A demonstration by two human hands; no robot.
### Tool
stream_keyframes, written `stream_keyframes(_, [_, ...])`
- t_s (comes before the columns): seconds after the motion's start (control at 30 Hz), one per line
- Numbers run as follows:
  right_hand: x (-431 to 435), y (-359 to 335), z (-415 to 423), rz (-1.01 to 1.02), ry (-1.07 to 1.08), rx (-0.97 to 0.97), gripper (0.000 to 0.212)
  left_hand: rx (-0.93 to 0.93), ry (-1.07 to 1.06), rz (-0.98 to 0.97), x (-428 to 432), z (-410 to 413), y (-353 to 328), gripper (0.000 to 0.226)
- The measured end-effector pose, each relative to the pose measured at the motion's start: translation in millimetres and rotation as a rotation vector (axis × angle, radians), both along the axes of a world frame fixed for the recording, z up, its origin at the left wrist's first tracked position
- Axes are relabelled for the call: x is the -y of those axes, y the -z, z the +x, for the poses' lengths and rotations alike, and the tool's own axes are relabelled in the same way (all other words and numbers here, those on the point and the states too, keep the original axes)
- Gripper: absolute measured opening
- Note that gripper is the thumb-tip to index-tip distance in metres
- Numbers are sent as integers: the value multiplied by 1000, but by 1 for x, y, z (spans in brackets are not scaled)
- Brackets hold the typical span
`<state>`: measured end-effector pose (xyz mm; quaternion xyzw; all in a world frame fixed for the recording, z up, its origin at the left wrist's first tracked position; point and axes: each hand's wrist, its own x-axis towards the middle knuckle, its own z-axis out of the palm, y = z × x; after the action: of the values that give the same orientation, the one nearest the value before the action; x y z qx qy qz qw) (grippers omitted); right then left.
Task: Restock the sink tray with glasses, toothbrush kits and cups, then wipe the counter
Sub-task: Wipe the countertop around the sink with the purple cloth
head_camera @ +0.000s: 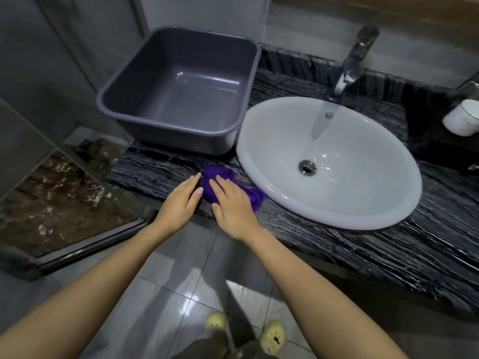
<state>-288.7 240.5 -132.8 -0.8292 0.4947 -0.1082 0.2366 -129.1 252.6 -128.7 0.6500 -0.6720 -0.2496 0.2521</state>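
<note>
Your right grip [230, 203] lies flat, fingers spread, pressing the purple cloth [220, 182] onto the dark veined desk [363, 244]. Your left grip [180, 200] rests open beside it. Behind both sits the grey tub [145, 81]; right, the white sink [363, 203].

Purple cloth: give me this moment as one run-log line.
phase: wiping counter | purple cloth: on counter beside sink | right hand: flat on cloth | left hand: flat, beside cloth | grey tub: empty

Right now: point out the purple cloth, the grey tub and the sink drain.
purple cloth [217, 177]: head view, bare upper fold beyond the fingers.
grey tub [181, 134]: head view, front rim.
sink drain [307, 167]: head view, centre of the metal ring.
</note>
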Motion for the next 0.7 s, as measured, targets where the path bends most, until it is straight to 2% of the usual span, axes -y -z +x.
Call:
stream_keyframes(0.13, [7, -1, 32, 63, -91, 37, 60, -148, -264, 40, 14, 14, -13, 47])
stream_keyframes(0.27, [17, -18, 26, 172, -76, 253, 61, -475, -456, 221, 29, 24, -20, 48])
stream_keyframes(0.33, [16, -23, 15, 80, 6, 225, 65, -539, -465, 304, 33, 19, -23, 35])
stream_keyframes(0.43, [11, -27, 2, -47, 99, -38, 67, -736, -458, 473, 36, 11, -32, 23])
stream_keyframes(0.53, [13, -29, -3, -20, 96, -173, 65, -707, -408, 556, 34, 13, -40, 20])
stream_keyframes(0.6, [20, -32, -7, 32, 82, -147, 61, -708, -311, 476, 27, 13, -49, 20])
stream_keyframes(0.7, [31, -39, -15, 109, 38, 67, 45, -685, -211, 293, 17, 10, -70, 25])
